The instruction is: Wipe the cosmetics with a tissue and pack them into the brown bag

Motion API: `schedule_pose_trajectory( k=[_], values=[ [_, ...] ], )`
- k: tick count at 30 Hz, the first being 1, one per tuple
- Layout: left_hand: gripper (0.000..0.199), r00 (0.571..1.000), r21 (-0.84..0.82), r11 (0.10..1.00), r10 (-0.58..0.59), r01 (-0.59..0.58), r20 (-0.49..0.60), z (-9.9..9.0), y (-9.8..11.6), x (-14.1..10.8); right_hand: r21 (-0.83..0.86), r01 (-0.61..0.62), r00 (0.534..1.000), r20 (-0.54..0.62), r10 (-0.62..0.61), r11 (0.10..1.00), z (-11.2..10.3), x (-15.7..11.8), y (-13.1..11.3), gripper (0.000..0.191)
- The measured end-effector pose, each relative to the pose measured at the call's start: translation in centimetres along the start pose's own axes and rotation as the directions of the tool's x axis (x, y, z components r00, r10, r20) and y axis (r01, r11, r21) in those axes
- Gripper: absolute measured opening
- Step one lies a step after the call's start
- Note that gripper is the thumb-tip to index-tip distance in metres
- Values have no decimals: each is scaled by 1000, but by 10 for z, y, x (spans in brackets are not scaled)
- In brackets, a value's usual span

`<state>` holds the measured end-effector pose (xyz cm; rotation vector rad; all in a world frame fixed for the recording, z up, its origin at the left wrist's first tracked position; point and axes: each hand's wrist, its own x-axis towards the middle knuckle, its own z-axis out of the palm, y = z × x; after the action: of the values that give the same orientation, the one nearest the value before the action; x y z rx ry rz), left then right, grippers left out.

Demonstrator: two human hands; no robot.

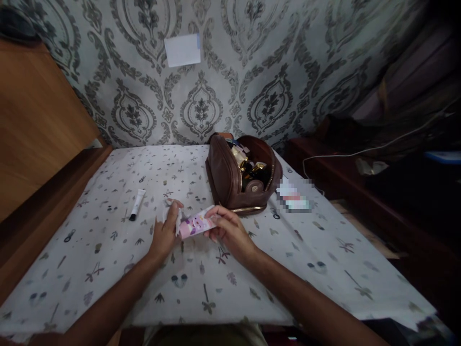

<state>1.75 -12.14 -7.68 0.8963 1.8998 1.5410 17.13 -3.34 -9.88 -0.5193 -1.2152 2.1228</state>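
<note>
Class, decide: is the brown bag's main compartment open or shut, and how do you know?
Open: the brown bag has its zipper edges standing wide apart, with items showing inside.

Bare forearms (117, 293), slender and tapering; left hand (166, 231) and right hand (233, 234) equally bare

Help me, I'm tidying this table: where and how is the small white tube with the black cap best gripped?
Probably pinch the white tube mid-body across its narrow width, coming from above: it lies flat, nothing covers it, and its black cap points toward the camera side.
</note>
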Motion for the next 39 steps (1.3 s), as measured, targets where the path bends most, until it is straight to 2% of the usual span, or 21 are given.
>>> schedule_pose_trajectory(
  k=[4,7,11,17,19,23,25,28,29,31,33,35,37,39],
  values=[
    [57,988,38,993,-112,108,107,1,-1,-4,-106,77,996,-29,-80,991,-3,3,3,23],
    [63,981,36,994,-112,107,162,3,5,-5,-222,157,981,-80,-178,962,-6,4,5,27],
    [70,983,36,996,-82,78,163,5,7,-5,-344,221,953,-121,-276,913,-6,2,7,29],
    [62,987,-18,998,-64,67,148,6,-3,-1,-273,235,954,-118,-275,933,1,-2,9,66],
    [59,989,-53,996,-64,71,135,5,-4,-1,-246,211,964,-111,-244,946,1,0,9,62],
    [50,984,-102,994,-9,27,175,5,-1,-1,-216,192,968,-121,-222,957,-4,5,10,41],
    [43,962,-97,994,70,-45,262,5,0,-2,-213,189,966,-135,-220,959,-6,7,10,36],
    [36,876,-100,984,177,-148,448,5,-1,-2,-222,173,975,-101,-199,959,-5,6,8,33],
    [40,849,-106,980,198,-167,489,6,-3,-2,-231,173,977,-83,-197,957,-4,5,8,32],
    [40,836,-110,981,194,-160,514,6,-8,-1,-255,173,981,-40,-189,951,-2,3,10,32],
    [26,846,-81,989,148,-124,512,7,-11,0,-265,181,983,12,-185,947,1,1,13,31],
    [28,884,-53,994,112,-99,454,8,-12,1,-269,193,981,68,-182,943,3,-1,16,31],
    [30,939,-55,993,118,-106,324,9,-11,0,-321,233,972,107,-209,918,4,-3,19,31],
    [30,974,-75,991,123,-110,192,10,-9,-1,-437,285,959,140,-248,853,4,-5,21,30]
  ],
)
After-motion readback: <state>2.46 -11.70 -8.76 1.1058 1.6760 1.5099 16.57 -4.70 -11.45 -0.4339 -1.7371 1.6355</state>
